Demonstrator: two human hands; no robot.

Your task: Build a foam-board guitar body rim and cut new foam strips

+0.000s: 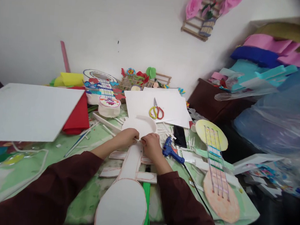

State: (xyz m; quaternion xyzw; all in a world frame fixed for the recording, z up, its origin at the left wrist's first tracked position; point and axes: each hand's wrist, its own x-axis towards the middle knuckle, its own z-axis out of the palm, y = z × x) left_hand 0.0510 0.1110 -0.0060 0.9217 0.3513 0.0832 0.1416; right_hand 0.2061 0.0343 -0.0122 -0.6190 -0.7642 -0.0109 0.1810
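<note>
Extending forward lengthwise: white cutout (pixel 131 163), oval end (pixel 121 206) nearest.

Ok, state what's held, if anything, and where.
Left hand and right hand are at the white cutout, by its neck's far end; the hold can't be told.

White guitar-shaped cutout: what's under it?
A bright green object shows along the right edge of the cutout's lower round end. Anything fully beneath is covered, so I can't tell how far the object extends.
</note>
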